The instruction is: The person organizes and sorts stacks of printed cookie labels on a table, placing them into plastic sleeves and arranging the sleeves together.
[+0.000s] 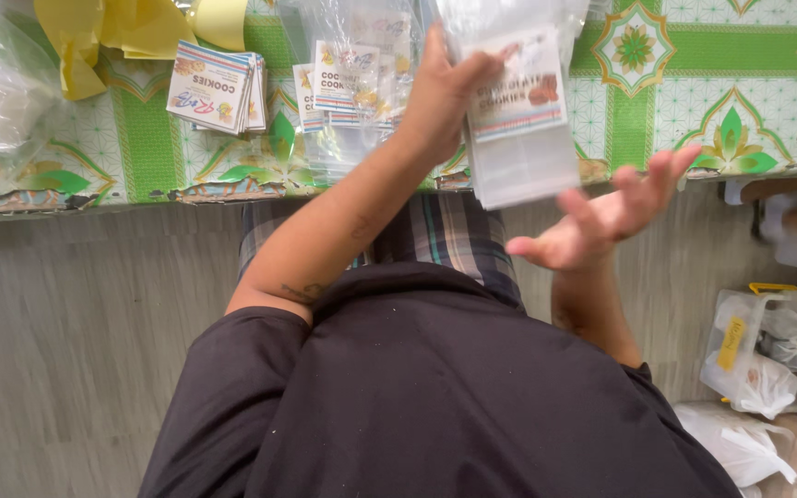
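The left hand [445, 88] grips a stack of clear plastic cookie bags [520, 120] with printed label cards inside, held just above the edge of the worktop [694, 92], which wears a green-and-white floral cover. The right hand [611, 217] hovers just below the stack, blurred, palm up, fingers spread wide, empty. Left of the stack, more labelled bags [348, 83] and a pile of label cards [219, 88] lie on the worktop.
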